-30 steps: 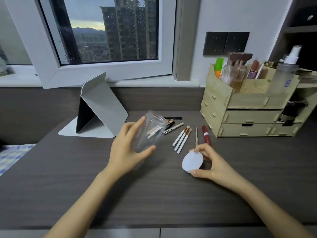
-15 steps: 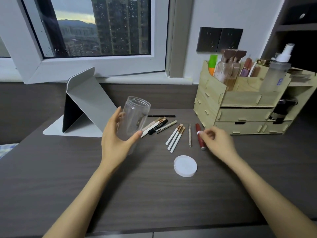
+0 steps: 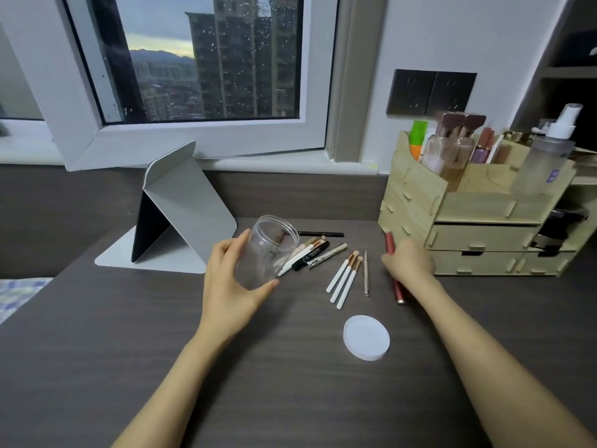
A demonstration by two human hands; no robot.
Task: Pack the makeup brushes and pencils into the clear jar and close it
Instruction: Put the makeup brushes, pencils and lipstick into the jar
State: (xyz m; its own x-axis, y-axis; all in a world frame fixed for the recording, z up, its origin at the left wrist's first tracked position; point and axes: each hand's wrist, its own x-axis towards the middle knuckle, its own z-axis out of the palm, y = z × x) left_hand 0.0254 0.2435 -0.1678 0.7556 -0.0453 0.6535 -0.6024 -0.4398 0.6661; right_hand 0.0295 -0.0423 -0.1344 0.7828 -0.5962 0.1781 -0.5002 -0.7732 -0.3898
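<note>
A: Left hand [image 3: 226,286], grip?
B: Wrapped round the clear jar [image 3: 266,250]; smooth plastic, open-mouthed, tilted, seemingly empty.
A: Right hand [image 3: 408,263]?
B: Closed over the red pencil [image 3: 398,286]. Three white-handled brushes [image 3: 344,279] on the dark woodgrain surface [image 3: 129,334]; round white lid [image 3: 366,337] nearer.

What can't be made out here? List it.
1. Head view: the middle of the red pencil is hidden under the right hand, so its grip can't be judged.
2. The jar in the left hand: the brown shape seen through its wall may be inside or behind.
3. The print on the black tube is too small to read.
</note>
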